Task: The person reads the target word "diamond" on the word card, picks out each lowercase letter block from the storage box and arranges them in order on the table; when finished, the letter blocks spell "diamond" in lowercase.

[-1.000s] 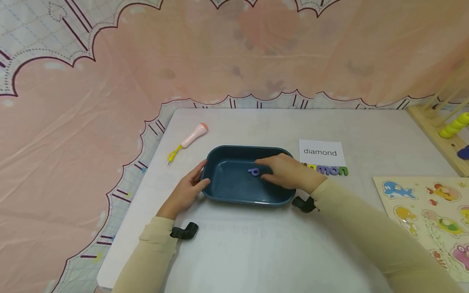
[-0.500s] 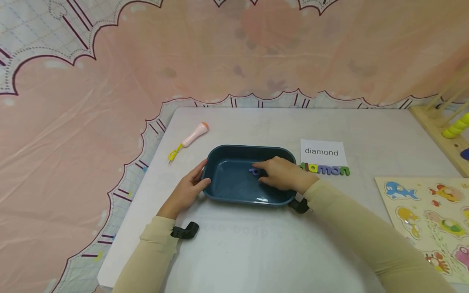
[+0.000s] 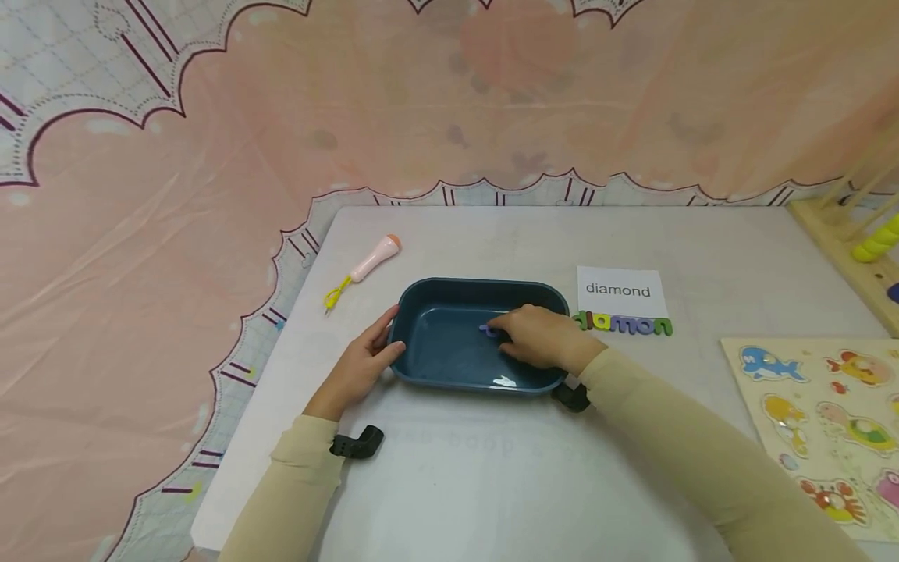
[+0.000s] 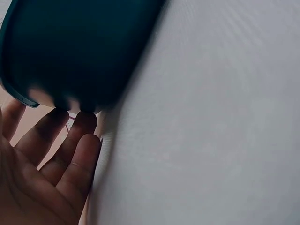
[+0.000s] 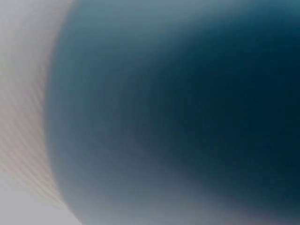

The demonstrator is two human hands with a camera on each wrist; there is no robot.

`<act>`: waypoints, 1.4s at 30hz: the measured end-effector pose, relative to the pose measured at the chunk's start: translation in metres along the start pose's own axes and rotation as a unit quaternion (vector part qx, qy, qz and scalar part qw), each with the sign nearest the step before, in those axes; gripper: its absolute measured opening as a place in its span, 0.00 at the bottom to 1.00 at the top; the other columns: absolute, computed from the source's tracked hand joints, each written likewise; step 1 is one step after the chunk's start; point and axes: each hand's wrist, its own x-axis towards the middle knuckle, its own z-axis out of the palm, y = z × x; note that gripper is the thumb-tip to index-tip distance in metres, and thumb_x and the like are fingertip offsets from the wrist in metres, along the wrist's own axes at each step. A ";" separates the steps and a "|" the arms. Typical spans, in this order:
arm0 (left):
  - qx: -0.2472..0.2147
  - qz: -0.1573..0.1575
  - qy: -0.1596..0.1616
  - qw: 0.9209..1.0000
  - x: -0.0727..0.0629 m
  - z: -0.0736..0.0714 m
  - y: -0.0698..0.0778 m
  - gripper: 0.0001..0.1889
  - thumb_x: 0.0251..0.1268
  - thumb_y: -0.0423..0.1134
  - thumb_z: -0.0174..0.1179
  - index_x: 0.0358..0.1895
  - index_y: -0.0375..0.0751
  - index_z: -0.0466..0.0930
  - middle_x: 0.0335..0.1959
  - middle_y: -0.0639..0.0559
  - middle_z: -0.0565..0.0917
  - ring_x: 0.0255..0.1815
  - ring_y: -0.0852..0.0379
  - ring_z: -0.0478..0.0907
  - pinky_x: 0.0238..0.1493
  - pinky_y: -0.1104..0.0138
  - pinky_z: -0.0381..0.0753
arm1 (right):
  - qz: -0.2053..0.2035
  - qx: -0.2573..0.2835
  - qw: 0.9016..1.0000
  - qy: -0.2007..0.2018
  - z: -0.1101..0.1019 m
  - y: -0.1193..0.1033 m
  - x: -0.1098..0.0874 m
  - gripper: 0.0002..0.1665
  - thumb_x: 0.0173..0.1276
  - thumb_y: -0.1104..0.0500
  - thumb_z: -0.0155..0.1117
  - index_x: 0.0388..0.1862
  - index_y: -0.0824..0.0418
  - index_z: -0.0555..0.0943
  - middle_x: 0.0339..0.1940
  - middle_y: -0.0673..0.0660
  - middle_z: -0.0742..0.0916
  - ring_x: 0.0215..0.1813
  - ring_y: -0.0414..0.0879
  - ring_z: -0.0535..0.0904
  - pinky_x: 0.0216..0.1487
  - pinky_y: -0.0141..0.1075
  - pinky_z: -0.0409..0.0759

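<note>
A dark blue tub stands on the table. My left hand grips its left end, thumb at the rim and fingers along the outer wall. In the left wrist view, fingertips of the left hand touch the tub wall. Inside the tub lies a small purple letter, partly covered by my right hand. The right index finger reaches over the letter, with the thumb close by; whether they pinch it is hidden. The right wrist view shows only the blurred tub wall.
Behind the tub's right end lies a card reading "diamond", with a row of coloured letters below it. A pink-handled yellow fork is at the back left. On the right are a picture puzzle board and a wooden bead frame.
My right hand has come down into the tub, drawing its index finger and thumb in over the purple letter, which is now more covered. The left hand and tub stay put.
</note>
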 end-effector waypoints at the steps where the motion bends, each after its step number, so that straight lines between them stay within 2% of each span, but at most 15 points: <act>1: 0.000 0.001 0.000 1.000 0.000 0.000 0.000 0.35 0.76 0.43 0.56 0.81 0.53 0.53 0.74 0.36 0.65 0.73 0.43 0.64 0.69 0.48 0.65 | 0.000 -0.002 1.000 0.004 0.000 0.000 -0.001 0.24 0.74 0.58 0.62 0.67 0.63 0.78 0.62 0.59 0.83 0.59 0.49 0.80 0.59 0.44 0.79; 3: 0.000 -0.001 0.002 1.000 0.001 0.001 0.001 0.35 0.76 0.43 0.56 0.81 0.53 0.53 0.74 0.37 0.65 0.73 0.43 0.64 0.69 0.48 0.65 | -0.004 -0.002 1.000 0.013 0.000 0.000 -0.002 0.24 0.73 0.58 0.62 0.65 0.64 0.78 0.63 0.60 0.82 0.64 0.53 0.77 0.64 0.48 0.75; 6: 0.003 -0.011 0.004 1.000 0.000 0.001 0.001 0.35 0.76 0.43 0.56 0.81 0.54 0.53 0.74 0.37 0.65 0.73 0.43 0.64 0.69 0.47 0.64 | -0.018 -0.002 1.000 0.021 0.000 0.001 -0.002 0.24 0.73 0.59 0.63 0.65 0.65 0.78 0.64 0.61 0.81 0.67 0.55 0.75 0.66 0.48 0.72; 10: 0.005 -0.022 0.004 1.000 -0.001 0.002 0.003 0.35 0.77 0.43 0.56 0.81 0.55 0.53 0.74 0.37 0.64 0.74 0.43 0.63 0.69 0.47 0.63 | -0.024 0.002 1.000 0.017 0.002 0.001 -0.002 0.25 0.73 0.60 0.64 0.66 0.64 0.77 0.63 0.60 0.82 0.65 0.53 0.77 0.65 0.48 0.74; 17: 0.005 -0.021 0.006 1.000 0.000 0.002 0.004 0.34 0.77 0.43 0.56 0.81 0.55 0.53 0.74 0.37 0.64 0.74 0.43 0.63 0.70 0.48 0.63 | -0.022 0.009 1.000 0.012 0.002 0.001 -0.001 0.24 0.72 0.61 0.64 0.66 0.64 0.77 0.63 0.60 0.82 0.65 0.53 0.77 0.64 0.47 0.74; 26: -0.003 -0.021 0.006 1.000 -0.001 0.003 0.002 0.35 0.76 0.41 0.56 0.81 0.53 0.53 0.74 0.36 0.65 0.74 0.43 0.63 0.70 0.48 0.63 | -0.028 0.010 1.000 -0.010 0.001 0.001 -0.002 0.29 0.72 0.60 0.65 0.70 0.63 0.74 0.67 0.59 0.79 0.67 0.51 0.75 0.67 0.47 0.71; 37: 0.003 -0.023 0.009 1.000 -0.001 0.004 0.001 0.34 0.76 0.44 0.56 0.81 0.56 0.53 0.73 0.37 0.66 0.73 0.43 0.65 0.70 0.47 0.63 | -0.024 -0.004 1.000 0.010 0.003 0.001 -0.002 0.23 0.72 0.61 0.63 0.65 0.62 0.78 0.64 0.57 0.82 0.65 0.51 0.76 0.66 0.47 0.72; 42: 0.005 -0.019 0.010 1.000 0.000 0.004 0.000 0.34 0.77 0.44 0.56 0.81 0.56 0.53 0.73 0.37 0.66 0.73 0.44 0.65 0.70 0.47 0.63 | -0.018 -0.002 1.000 -0.001 0.003 0.000 -0.001 0.24 0.74 0.61 0.61 0.67 0.61 0.77 0.65 0.57 0.81 0.66 0.51 0.76 0.67 0.46 0.71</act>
